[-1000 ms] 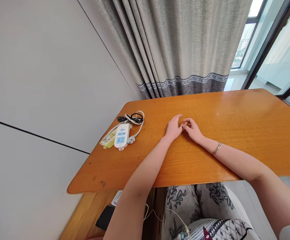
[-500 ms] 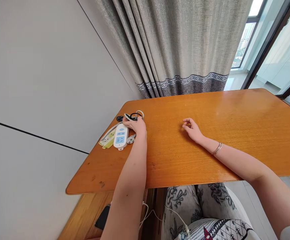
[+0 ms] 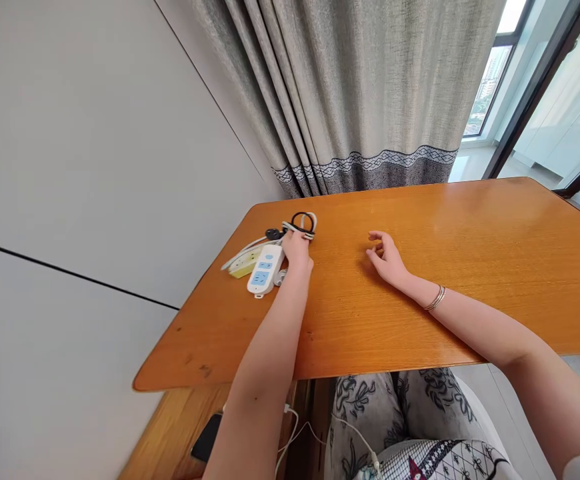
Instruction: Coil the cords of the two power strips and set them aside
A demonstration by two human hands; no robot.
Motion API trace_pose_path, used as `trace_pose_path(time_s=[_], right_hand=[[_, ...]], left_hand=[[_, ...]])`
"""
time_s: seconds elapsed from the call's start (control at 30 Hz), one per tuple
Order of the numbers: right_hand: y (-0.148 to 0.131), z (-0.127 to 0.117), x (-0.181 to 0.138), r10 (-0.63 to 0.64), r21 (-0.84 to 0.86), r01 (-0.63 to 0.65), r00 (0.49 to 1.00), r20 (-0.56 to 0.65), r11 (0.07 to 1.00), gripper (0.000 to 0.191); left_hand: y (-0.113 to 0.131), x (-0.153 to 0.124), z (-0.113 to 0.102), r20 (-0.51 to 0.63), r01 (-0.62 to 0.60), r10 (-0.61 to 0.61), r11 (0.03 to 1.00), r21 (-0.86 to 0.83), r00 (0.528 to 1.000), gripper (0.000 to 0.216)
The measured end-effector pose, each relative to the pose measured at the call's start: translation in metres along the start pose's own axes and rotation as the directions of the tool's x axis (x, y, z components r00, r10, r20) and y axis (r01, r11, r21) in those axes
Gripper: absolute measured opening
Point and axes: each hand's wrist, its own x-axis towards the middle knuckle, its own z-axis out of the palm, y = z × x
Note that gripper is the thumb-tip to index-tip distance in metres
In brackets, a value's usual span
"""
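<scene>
My left hand is closed around a bundle of coiled black and white cables on the left part of the table. Just left of that hand lies a white power strip with blue socket panels. A yellowish power strip sits behind it, partly covered. Near the cables is a black plug, and a pale plug shows between the white strip and my wrist. My right hand rests on the wood with fingers loosely curved and apart, holding nothing.
The orange-brown wooden table has rounded corners. A pale wall panel runs along its left, and a grey curtain hangs behind. Below the front edge are a dark phone and a white charging cable by my lap.
My left hand has moved to the right with the cable bundle, and both power strips and the plugs have slid right along with it. My right hand stays almost in place.
</scene>
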Motion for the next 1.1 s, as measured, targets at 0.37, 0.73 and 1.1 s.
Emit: trace_pose_path(time_s=[0.37,0.73,1.1], right_hand=[[0.008,-0.015,0.007,-0.342,-0.542,0.318,0.938,0.060,0.778,0.087],[0.028,-0.043,0.032,-0.232,-0.605,0.192,0.973,0.013,0.772,0.084],[0.012,-0.059,0.038,-0.284,-0.679,0.289,0.951,0.124,0.674,0.063]], left_hand=[[-0.002,-0.124,0.043,0.706,-0.020,-0.144,0.976,0.219,0.693,0.041],[-0.031,-0.112,0.036,0.748,-0.341,0.004,0.891,0.298,0.664,0.053],[-0.030,-0.105,0.032,0.763,-0.343,-0.061,0.868,0.359,0.643,0.067]])
